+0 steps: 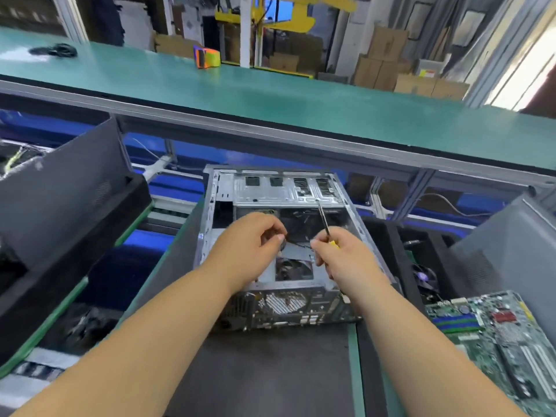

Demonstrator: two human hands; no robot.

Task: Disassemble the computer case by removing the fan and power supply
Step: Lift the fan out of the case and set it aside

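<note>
An open grey metal computer case point(301, 191) lies on its side on the dark mat in front of me. Inside it I see a dark fan area point(304, 219) and a thin black cable point(298, 243). My left hand point(249, 248) pinches one end of that cable over the case's middle. My right hand point(340, 254) grips a screwdriver point(324, 219) with a yellow handle, its shaft pointing up and away toward the drive cage, and its fingertips touch the cable's other end. A round fan grille point(284, 302) shows on the near rear panel.
A green motherboard point(499, 332) lies at the right front. Dark trays with parts stand to the right point(421, 266) and a stack of black panels to the left point(60, 206). A green conveyor shelf point(270, 94) runs across above, with an orange tape dispenser point(207, 57).
</note>
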